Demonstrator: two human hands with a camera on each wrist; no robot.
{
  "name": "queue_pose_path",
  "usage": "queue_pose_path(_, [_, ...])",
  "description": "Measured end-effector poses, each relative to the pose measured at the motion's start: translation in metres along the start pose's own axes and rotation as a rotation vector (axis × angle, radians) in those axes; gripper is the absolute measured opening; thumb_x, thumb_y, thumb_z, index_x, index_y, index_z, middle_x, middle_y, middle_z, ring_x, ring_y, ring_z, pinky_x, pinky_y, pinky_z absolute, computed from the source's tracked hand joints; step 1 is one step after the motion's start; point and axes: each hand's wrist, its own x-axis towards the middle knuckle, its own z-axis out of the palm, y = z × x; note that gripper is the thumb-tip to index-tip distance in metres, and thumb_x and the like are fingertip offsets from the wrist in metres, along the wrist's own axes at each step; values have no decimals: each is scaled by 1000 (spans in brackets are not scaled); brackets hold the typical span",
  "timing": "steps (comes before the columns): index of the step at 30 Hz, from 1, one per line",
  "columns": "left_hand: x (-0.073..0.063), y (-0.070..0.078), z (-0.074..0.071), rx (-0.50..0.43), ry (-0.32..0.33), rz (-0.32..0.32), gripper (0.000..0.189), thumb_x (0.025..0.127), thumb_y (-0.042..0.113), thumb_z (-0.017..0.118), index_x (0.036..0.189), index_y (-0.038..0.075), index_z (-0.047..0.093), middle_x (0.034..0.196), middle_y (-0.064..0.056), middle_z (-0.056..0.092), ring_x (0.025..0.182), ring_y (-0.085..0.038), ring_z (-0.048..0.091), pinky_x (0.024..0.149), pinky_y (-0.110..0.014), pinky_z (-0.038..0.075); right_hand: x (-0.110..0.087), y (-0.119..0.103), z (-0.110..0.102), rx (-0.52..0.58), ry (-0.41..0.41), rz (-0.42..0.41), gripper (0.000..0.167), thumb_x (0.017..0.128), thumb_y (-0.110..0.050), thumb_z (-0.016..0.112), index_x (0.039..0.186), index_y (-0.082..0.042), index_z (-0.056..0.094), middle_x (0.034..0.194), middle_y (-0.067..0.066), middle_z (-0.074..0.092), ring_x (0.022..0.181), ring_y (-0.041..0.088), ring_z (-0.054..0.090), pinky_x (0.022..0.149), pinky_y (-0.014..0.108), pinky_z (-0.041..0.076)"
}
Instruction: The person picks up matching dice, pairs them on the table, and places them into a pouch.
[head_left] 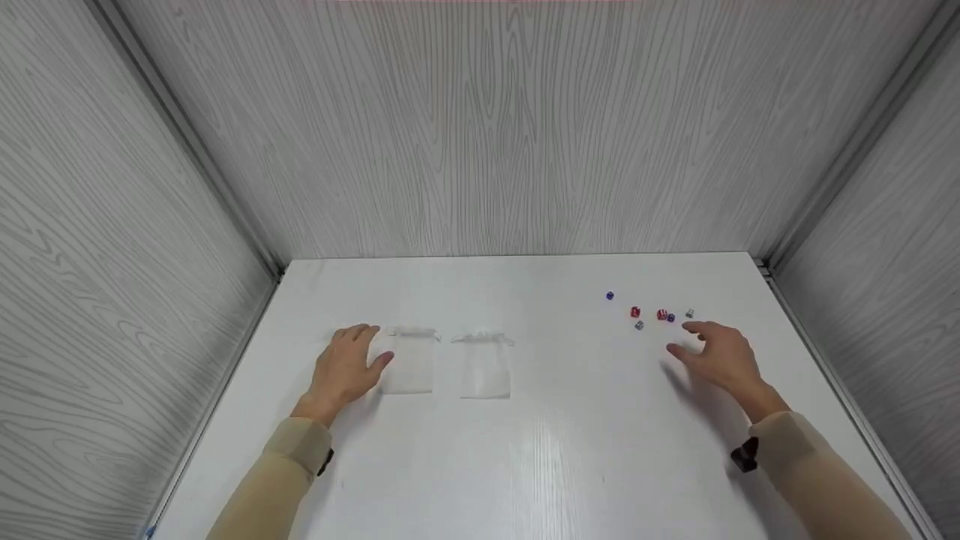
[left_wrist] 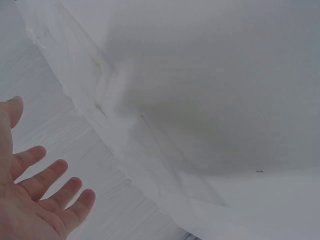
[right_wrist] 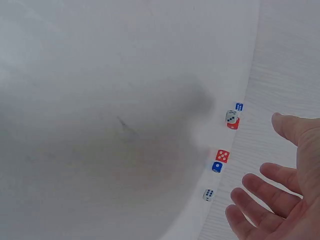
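Note:
Two small white drawstring pouches, a left one and a right one, lie flat side by side on the table. My left hand hovers at the left pouch's edge, fingers spread and relaxed, holding nothing. Several small dice are scattered at the right: a blue die beside a red die, a white die, another white die partly covering a second red die, and a second blue die. Just in front of them is my right hand, fingers loosely bent and holding nothing.
A white table carries everything. Wood-grain panels close it in: a back wall, a left wall and a right wall. Dark bands show at the wrists below the sleeves.

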Motion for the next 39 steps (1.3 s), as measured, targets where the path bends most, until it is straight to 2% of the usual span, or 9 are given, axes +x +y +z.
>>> queue_pose_path(2, [-1, -10, -2, -5, -1, -21, 57, 110, 34, 71, 153, -2, 63, 158, -28, 63, 149, -50, 58, 120, -67, 53, 6, 6, 0, 16, -5, 13, 59, 106, -38, 77, 147, 3, 69, 143, 32, 73, 126, 55, 71, 107, 72, 56])
queue_pose_path(8, [-4, -39, 0, -17, -32, -86, 46, 110, 24, 70, 146, -5, 68, 153, -31, 66, 142, -54, 62, 116, -68, 55, 24, 21, -2, 58, -23, 70, 56, 108, -35, 74, 149, 2, 67, 144, 33, 72, 130, 54, 69, 108, 72, 55])
queue_pose_path(14, [-6, -56, 7, -31, -95, -109, 43, 108, 17, 71, 143, -8, 69, 150, -34, 66, 137, -56, 63, 115, -69, 54, 36, 34, -5, 94, -21, 169, 52, 109, -31, 73, 147, 4, 67, 140, 34, 71, 129, 52, 67, 107, 69, 56])
queue_pose_path(25, [-6, -59, 14, -3, -145, -73, 38, 106, 12, 72, 138, -9, 73, 143, -32, 69, 133, -55, 65, 116, -68, 53, 43, 57, 0, 151, -33, 283, 50, 109, -26, 71, 146, 7, 66, 138, 34, 70, 127, 50, 67, 112, 66, 56])
queue_pose_path(39, [-16, -65, 11, 16, -161, -79, 45, 107, 16, 73, 145, -8, 69, 154, -34, 63, 140, -58, 61, 119, -70, 52, 62, 58, 17, 246, -15, 305, 61, 108, -27, 72, 154, 10, 57, 146, 36, 66, 134, 52, 64, 119, 68, 52])
